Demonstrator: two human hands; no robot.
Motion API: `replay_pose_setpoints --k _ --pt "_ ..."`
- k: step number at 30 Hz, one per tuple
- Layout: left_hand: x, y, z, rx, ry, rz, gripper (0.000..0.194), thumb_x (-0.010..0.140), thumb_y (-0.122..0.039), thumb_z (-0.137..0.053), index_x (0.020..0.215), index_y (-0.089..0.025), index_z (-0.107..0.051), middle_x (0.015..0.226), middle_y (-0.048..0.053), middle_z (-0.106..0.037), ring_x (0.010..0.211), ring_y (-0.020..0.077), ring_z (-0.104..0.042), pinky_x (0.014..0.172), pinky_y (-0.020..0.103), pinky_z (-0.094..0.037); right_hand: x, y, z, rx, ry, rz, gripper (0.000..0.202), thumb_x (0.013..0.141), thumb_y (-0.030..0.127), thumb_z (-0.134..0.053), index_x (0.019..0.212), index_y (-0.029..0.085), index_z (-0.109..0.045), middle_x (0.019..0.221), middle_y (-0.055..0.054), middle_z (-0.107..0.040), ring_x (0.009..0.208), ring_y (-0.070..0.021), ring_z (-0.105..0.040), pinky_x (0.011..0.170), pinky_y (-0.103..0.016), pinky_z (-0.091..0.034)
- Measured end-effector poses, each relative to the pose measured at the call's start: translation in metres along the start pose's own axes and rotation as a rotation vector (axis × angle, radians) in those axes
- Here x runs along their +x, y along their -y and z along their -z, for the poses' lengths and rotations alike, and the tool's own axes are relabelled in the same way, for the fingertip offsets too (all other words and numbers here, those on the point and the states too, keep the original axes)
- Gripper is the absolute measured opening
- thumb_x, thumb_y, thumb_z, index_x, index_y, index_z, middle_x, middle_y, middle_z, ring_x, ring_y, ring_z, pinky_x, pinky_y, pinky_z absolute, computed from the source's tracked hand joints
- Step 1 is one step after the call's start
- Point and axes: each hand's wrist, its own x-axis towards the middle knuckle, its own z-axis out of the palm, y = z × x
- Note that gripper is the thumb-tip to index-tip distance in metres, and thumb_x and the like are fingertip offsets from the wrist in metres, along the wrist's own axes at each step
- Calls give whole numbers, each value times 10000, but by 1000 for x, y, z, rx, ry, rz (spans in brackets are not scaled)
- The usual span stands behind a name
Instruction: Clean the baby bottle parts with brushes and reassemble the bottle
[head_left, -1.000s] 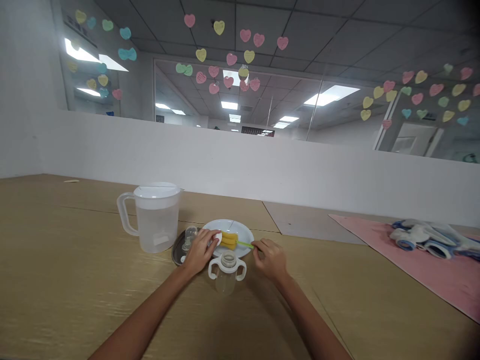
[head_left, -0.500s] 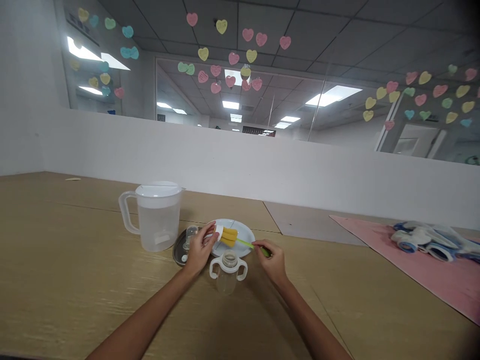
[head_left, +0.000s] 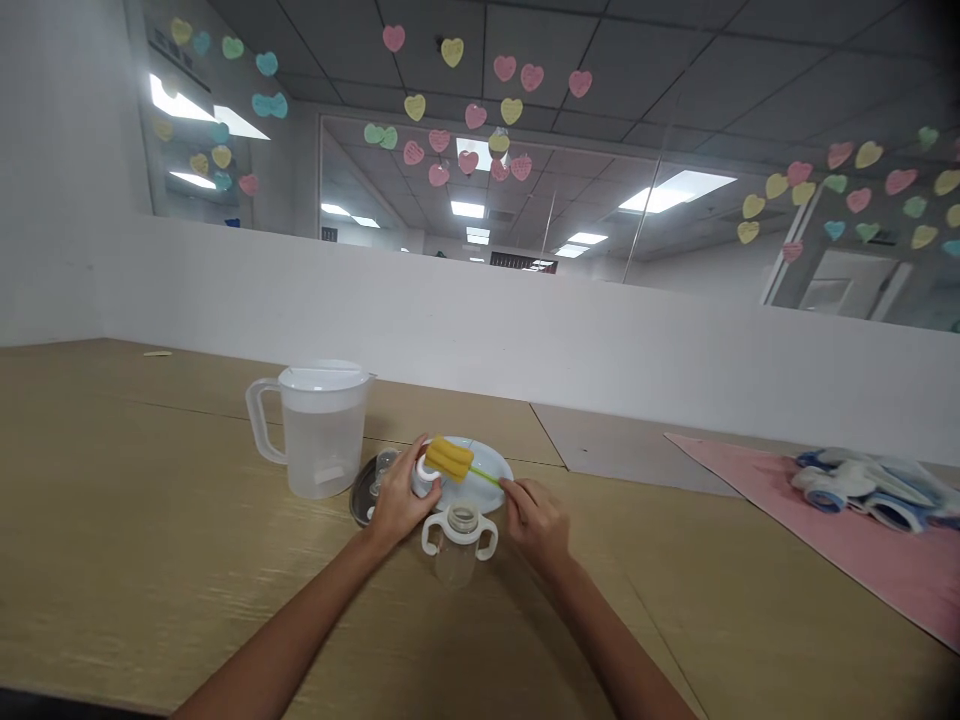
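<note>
My left hand [head_left: 400,497] is closed on a white bottle collar ring [head_left: 426,474], its opening turned to the right. In my right hand [head_left: 537,520] is the green handle of a bottle brush. The yellow sponge head of the bottle brush [head_left: 448,459] lies against the upper rim of the ring; whether its tip is inside cannot be made out. Just below, a clear baby bottle [head_left: 455,562] with two white handles stands upright and uncapped. Behind both hands is a pale plate [head_left: 491,462], partly hidden.
A lidded clear pitcher [head_left: 324,440] with liquid stands on the left. Beside it, a dark tray [head_left: 360,493] holds a clear bottle cap [head_left: 385,462] and a small white piece. Rightward, a pink mat [head_left: 847,560] bears blue-and-white items [head_left: 855,490] in clear plastic.
The brush's sponge has come out of the ring's opening and moved up and left over its rim. My right hand has shifted slightly, now with the handle mostly hidden.
</note>
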Motion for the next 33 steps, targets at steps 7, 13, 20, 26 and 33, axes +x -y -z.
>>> replay_pose_setpoints --k 7,13,20,26,33 --pt "12 19 11 210 -51 86 394 746 -199 -473 1139 -176 -494 1082 82 -604 1025 234 -538 927 380 -407 -3 -10 -2 -116 24 -151 256 844 124 -423 889 173 -670 713 -38 -648 676 -126 -585 619 -219 -402" --pt "17 34 17 413 143 334 462 767 -182 -461 1221 -132 -390 1074 124 -605 1001 243 -568 828 339 -435 -1 -7 0 -119 24 -159 249 852 133 -422 893 176 -664 723 -38 -656 680 -131 -587 629 -225 -391" --pt "15 33 19 473 258 451 469 775 -252 -487 1214 -138 -370 1059 146 -609 955 246 -605 725 303 -445 1 -7 1 -112 4 -146 236 847 131 -429 877 165 -660 718 -35 -659 678 -128 -588 628 -224 -385" --pt "14 36 18 444 184 350 405 727 -220 -548 1109 -115 -464 981 154 -634 882 261 -618 704 320 -454 1 -7 1 -120 3 -147 229 844 131 -436 880 168 -660 719 -28 -660 680 -122 -584 625 -217 -377" --pt "13 12 23 96 59 -46 276 877 -309 -348 1014 -169 -543 982 88 -630 949 203 -572 839 350 -441 2 -6 2 -124 -22 -147 221 843 140 -444 862 170 -662 717 -24 -665 665 -119 -585 620 -211 -379"
